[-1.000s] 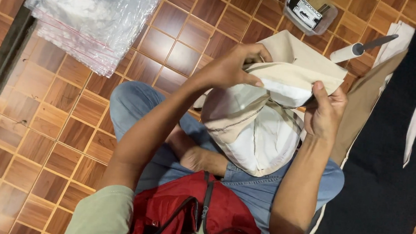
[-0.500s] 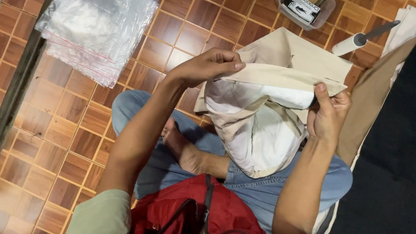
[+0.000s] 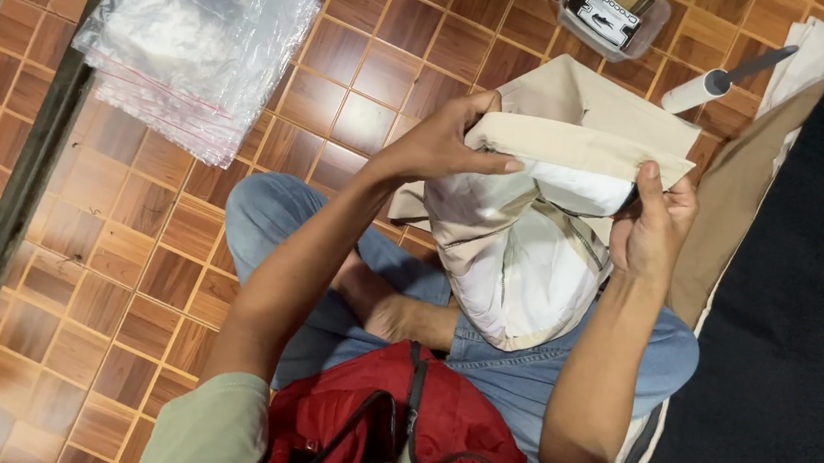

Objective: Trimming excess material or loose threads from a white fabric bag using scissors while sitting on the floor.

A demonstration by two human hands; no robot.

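Note:
I sit cross-legged on a brown tiled floor with a beige garment [image 3: 580,127] held up over my lap. Its white inner lining [image 3: 529,262] hangs down toward my jeans. My left hand [image 3: 444,145] grips the garment's folded top edge from the left, fingers laid across the cloth. My right hand [image 3: 656,228] pinches the same edge at its right end, thumb on top.
A stack of clear plastic bags [image 3: 200,39] lies on the floor at upper left. A clear plastic box [image 3: 612,16] and a lint roller [image 3: 713,81] sit at the top. Dark and tan garments [image 3: 794,295] lie at right. A red bag [image 3: 414,430] hangs at my chest.
My left hand has slid along the garment's top edge and flattened the fold; the garment sits a little higher and more spread. The view has shifted slightly.

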